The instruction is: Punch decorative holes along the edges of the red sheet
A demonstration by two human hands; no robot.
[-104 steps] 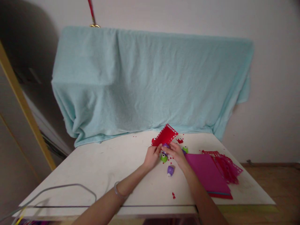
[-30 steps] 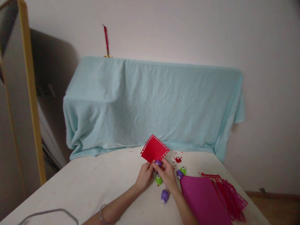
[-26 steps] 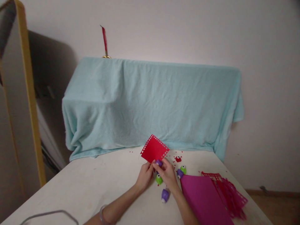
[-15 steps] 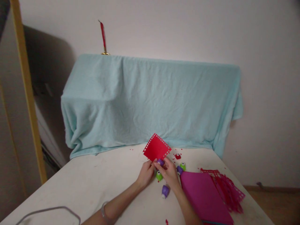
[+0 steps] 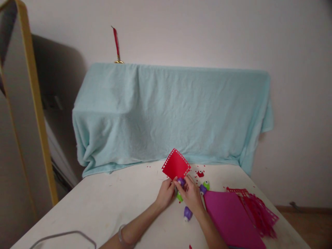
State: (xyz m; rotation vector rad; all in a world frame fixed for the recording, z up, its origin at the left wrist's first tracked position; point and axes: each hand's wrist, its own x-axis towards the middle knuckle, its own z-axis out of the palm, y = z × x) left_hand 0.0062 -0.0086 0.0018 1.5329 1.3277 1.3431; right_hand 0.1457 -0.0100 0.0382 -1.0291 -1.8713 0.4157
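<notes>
Red paper (image 5: 176, 164), purple punch (image 5: 181, 182), both hands' grip

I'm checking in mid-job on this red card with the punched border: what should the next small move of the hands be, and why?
Probably slide the red card a little along in the purple punch and press again. Two upper edges already show a row of holes, while the corner pinched between the left hand and right hand looks unpunched, though it is small and partly hidden.
</notes>
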